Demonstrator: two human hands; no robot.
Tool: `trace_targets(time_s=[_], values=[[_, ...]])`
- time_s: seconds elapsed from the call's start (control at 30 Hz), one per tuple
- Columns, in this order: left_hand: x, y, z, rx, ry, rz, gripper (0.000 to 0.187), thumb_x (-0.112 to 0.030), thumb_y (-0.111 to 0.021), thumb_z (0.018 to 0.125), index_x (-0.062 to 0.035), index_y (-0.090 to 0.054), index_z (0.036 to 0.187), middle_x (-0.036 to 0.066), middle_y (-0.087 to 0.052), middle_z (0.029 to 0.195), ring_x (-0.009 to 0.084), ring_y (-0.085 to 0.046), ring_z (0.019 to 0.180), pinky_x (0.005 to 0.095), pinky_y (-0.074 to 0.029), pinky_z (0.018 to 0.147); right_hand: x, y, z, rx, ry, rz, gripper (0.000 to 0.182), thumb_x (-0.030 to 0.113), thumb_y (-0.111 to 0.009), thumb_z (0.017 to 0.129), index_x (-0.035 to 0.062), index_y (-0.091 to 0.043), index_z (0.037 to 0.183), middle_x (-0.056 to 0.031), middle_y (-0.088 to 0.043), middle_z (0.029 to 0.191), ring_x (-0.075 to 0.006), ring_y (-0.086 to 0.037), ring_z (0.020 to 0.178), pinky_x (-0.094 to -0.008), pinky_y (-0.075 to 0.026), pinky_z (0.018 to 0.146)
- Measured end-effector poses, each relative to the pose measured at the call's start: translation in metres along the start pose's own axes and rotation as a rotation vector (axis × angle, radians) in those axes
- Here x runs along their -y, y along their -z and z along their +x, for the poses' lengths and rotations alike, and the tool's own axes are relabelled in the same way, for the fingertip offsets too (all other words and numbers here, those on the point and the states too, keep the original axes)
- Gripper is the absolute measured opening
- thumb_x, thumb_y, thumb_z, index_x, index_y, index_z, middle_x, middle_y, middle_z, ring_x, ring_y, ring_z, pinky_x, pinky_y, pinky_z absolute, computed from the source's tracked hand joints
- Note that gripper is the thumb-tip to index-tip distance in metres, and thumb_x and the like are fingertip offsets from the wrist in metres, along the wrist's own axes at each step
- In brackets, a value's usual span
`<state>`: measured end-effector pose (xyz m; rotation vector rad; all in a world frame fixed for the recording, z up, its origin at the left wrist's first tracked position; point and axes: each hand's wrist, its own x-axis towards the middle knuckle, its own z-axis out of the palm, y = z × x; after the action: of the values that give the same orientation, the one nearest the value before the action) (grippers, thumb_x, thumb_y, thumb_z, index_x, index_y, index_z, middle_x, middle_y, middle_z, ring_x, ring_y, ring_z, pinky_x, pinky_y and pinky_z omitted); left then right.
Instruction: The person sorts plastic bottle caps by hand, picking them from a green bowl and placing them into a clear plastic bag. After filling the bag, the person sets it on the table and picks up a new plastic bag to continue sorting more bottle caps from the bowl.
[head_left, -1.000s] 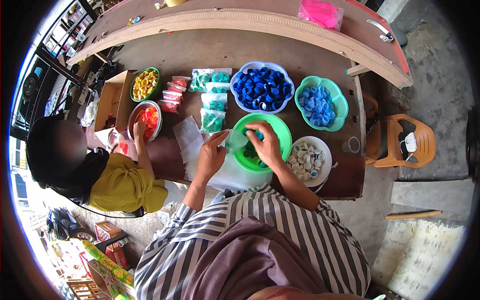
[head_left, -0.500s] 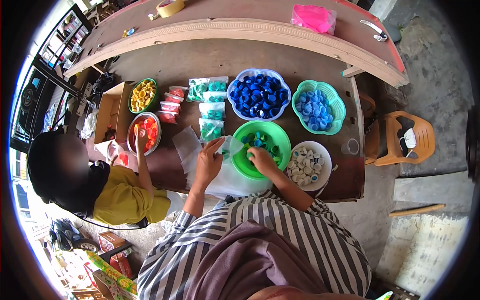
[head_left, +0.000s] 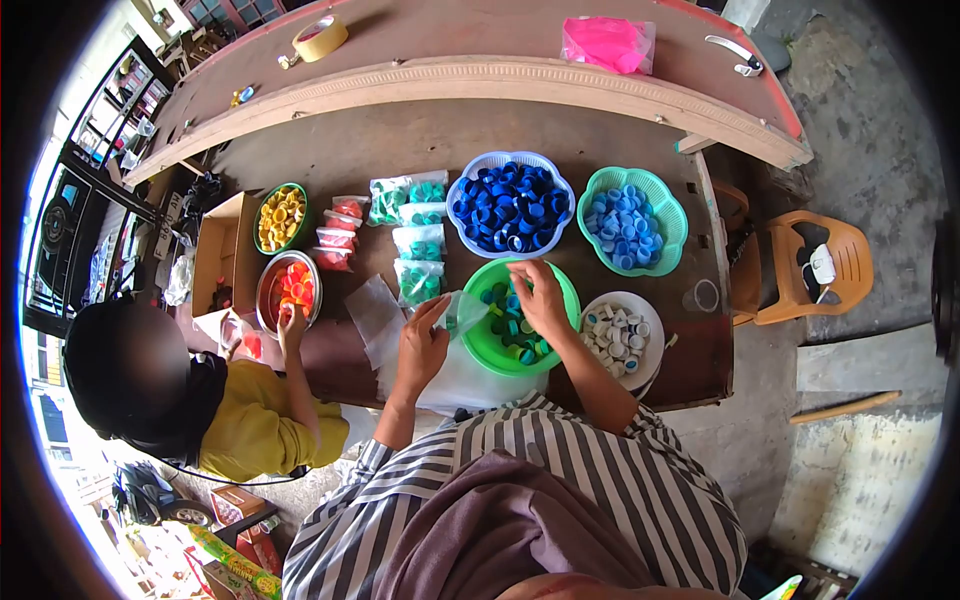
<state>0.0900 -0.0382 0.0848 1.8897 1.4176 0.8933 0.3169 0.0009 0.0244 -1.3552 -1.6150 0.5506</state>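
My left hand (head_left: 422,350) is closed on a clear plastic bag (head_left: 463,312) that reaches over the left rim of a bright green basin (head_left: 475,345). Green and teal caps (head_left: 518,328) lie in the basin. Over its upper right part is my right hand (head_left: 540,298), fingers apart, with nothing visible in them. Flat clear bags (head_left: 375,318) rest on the table left of my left hand. Filled bags of green caps (head_left: 418,243) stand in a column above it. A white bowl of white caps (head_left: 652,345) is right of the basin.
Baskets of dark blue caps (head_left: 512,205) and light blue caps (head_left: 627,225) stand behind the basin. At left, a co-worker (head_left: 255,420) reaches into a metal bowl of orange caps (head_left: 290,290). A raised shelf (head_left: 450,75) spans the far side; a plastic chair (head_left: 840,262) stands right.
My right hand has moved up and its fingers have opened, away from the green cap pinched earlier. My left hand still holds the bag. The camera view has shifted slightly.
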Motion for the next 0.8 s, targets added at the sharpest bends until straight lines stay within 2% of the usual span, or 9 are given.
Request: trace_targets(time_s=[0.03, 0.1, 0.13, 0.23, 0.37, 0.47, 0.57, 0.7, 0.8], values=[[0.001, 0.001, 0.0, 0.01, 0.018, 0.01, 0.055, 0.008, -0.052, 0.073, -0.0056, -0.062, 0.125, 0.014, -0.063, 0.122, 0.0201, -0.063, 0.07, 0.0291, -0.048, 0.061, -0.026, -0.005, -0.004, 0.044, -0.055, -0.098, 0.023, 0.006, -0.064, 0.085, 0.0072, -0.061, 0.107, -0.0123, -0.062, 0.102, -0.0314, -0.059, 0.098, -0.0412, -0.047, 0.085], [0.0, 0.001, 0.002, 0.022, 0.026, 0.01, 0.055, 0.008, -0.052, 0.073, -0.0056, -0.062, 0.125, 0.014, -0.063, 0.122, 0.0203, -0.063, 0.07, 0.0291, -0.048, 0.061, -0.064, -0.012, -0.019, 0.292, -0.108, -0.367, 0.024, 0.008, -0.062, 0.087, 0.0064, -0.059, 0.111, -0.0114, -0.06, 0.108, -0.0311, -0.057, 0.102, -0.0414, -0.048, 0.085], [-0.001, 0.001, 0.003, 0.035, 0.041, 0.009, 0.055, 0.008, -0.052, 0.073, -0.0057, -0.062, 0.125, 0.014, -0.063, 0.121, 0.0206, -0.063, 0.071, 0.029, -0.048, 0.062, -0.068, -0.014, -0.024, 0.352, -0.131, -0.43, 0.029, 0.006, -0.061, 0.087, 0.0053, -0.06, 0.116, -0.0112, -0.058, 0.113, -0.0319, -0.054, 0.108, -0.0418, -0.046, 0.09], [-0.001, -0.003, 0.008, 0.018, -0.022, 0.015, 0.054, 0.008, -0.052, 0.073, -0.0054, -0.062, 0.124, 0.014, -0.063, 0.121, 0.0201, -0.062, 0.069, 0.029, -0.048, 0.062, -0.079, -0.023, -0.039, 0.282, -0.036, -0.538, 0.032, 0.007, -0.063, 0.085, 0.0056, -0.06, 0.117, -0.0108, -0.056, 0.115, -0.0321, -0.054, 0.107, -0.0418, -0.047, 0.089], [0.001, -0.009, 0.011, -0.009, -0.095, 0.02, 0.054, 0.008, -0.051, 0.072, -0.0054, -0.062, 0.124, 0.014, -0.063, 0.121, 0.0201, -0.062, 0.069, 0.0289, -0.048, 0.062, -0.076, -0.018, -0.037, 0.286, -0.187, -0.379, 0.026, 0.005, -0.066, 0.083, 0.0079, -0.061, 0.109, -0.0108, -0.057, 0.11, -0.0324, -0.056, 0.102, -0.0428, -0.048, 0.084], [-0.004, -0.01, 0.012, 0.054, 0.003, -0.011, 0.054, 0.008, -0.051, 0.072, -0.0052, -0.062, 0.124, 0.014, -0.063, 0.122, 0.0216, -0.063, 0.072, 0.0291, -0.049, 0.062, -0.093, -0.018, -0.04, 0.292, -0.267, -0.257, 0.021, 0.004, -0.066, 0.082, 0.0072, -0.06, 0.102, -0.0125, -0.059, 0.104, -0.0335, -0.059, 0.094, -0.0432, -0.049, 0.08], [-0.005, -0.012, 0.012, 0.069, 0.003, 0.002, 0.054, 0.008, -0.051, 0.072, -0.0047, -0.062, 0.124, 0.014, -0.063, 0.122, 0.023, -0.065, 0.074, 0.029, -0.049, 0.062, -0.086, -0.011, -0.042, 0.293, -0.185, -0.208, 0.018, 0.003, -0.066, 0.081, 0.0051, -0.059, 0.098, -0.0151, -0.06, 0.098, -0.0342, -0.06, 0.088, -0.0434, -0.048, 0.078], [-0.006, -0.013, 0.011, 0.065, -0.026, -0.003, 0.054, 0.008, -0.05, 0.073, -0.0038, -0.062, 0.124, 0.014, -0.063, 0.123, 0.0232, -0.065, 0.075, 0.0291, -0.049, 0.062, -0.093, -0.016, -0.044, 0.254, -0.174, -0.236, 0.016, 0.0, -0.064, 0.082, 0.0037, -0.059, 0.096, -0.0158, -0.064, 0.092, -0.0349, -0.062, 0.085, -0.0423, -0.05, 0.075], [-0.007, -0.011, 0.007, 0.059, -0.025, -0.007, 0.053, 0.008, -0.05, 0.073, -0.0035, -0.062, 0.124, 0.015, -0.062, 0.123, 0.0232, -0.065, 0.075, 0.0291, -0.049, 0.063, -0.099, -0.017, -0.043, 0.172, -0.214, -0.129, 0.014, -0.002, -0.061, 0.081, 0.0025, -0.061, 0.094, -0.0152, -0.067, 0.085, -0.033, -0.066, 0.08, -0.0389, -0.052, 0.071]])
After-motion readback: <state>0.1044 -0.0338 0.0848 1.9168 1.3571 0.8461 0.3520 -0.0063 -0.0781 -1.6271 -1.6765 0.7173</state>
